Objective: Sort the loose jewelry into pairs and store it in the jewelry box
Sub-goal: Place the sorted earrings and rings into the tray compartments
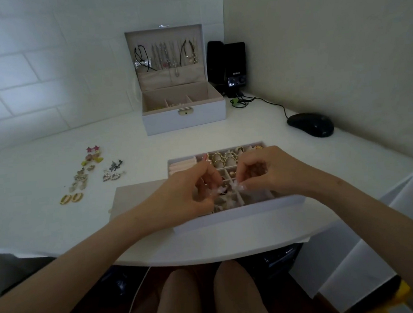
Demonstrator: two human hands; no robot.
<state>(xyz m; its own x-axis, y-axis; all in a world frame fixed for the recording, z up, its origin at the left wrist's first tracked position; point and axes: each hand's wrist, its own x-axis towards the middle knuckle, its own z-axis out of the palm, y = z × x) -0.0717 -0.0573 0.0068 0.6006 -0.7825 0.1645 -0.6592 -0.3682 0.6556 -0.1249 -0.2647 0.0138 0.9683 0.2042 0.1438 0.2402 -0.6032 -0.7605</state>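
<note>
L hand [190, 189] & R hand [266, 174] each pinch small whitish see-thru jewelry bits [219, 192] over white beige-lined divided tray [239, 211]; gold/silver earring pairs [79, 181] at tray's 9 o'clock.

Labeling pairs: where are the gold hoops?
Head view, left side of desk: gold hoops at the near end of the earring rows, left of the tray.

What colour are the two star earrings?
They're pink; the star earrings show best in the head view.

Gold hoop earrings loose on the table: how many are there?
2. One gold hoop earring lies left of the tray, the other just right of it. Others may be hidden.
</note>
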